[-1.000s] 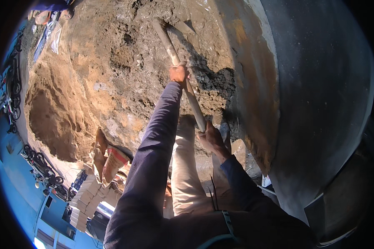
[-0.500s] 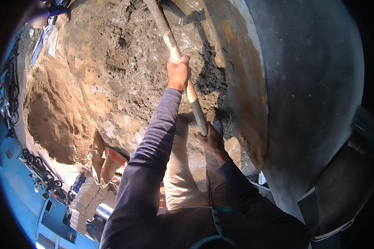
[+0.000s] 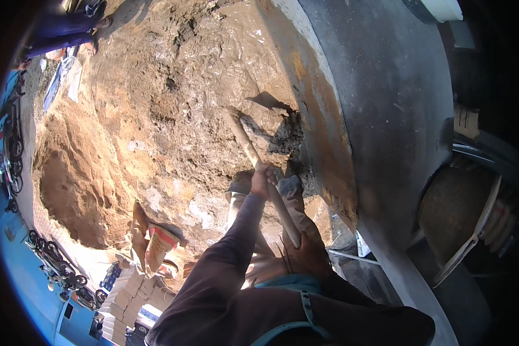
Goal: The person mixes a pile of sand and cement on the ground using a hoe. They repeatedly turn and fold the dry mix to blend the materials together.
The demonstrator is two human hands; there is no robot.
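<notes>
A hoe's long wooden handle (image 3: 249, 147) slants across the middle of the view, its far end down in the wet grey-brown mortar (image 3: 213, 86). My left hand (image 3: 263, 181) wraps around the handle partway along, in front of my legs. Closer to my body, my right hand (image 3: 310, 254) closes on its near end by my thigh. The hoe's head is hard to tell from the mud around it; a dark patch lies beside it. My boots stand at the mortar's near edge.
A sand heap (image 3: 75, 179) rises at left, beside a torn cement bag (image 3: 158, 248) and stacked bricks (image 3: 124, 294). A grey ledge (image 3: 386, 115) runs along the right, near a large round pan (image 3: 458, 213). Another person's legs (image 3: 63, 34) show at upper left; motorcycles (image 3: 55, 245) stand beyond.
Both hands have drawn the hoe back toward my body, and its far end has come nearer. My left arm is now more bent. More of the other person's legs shows.
</notes>
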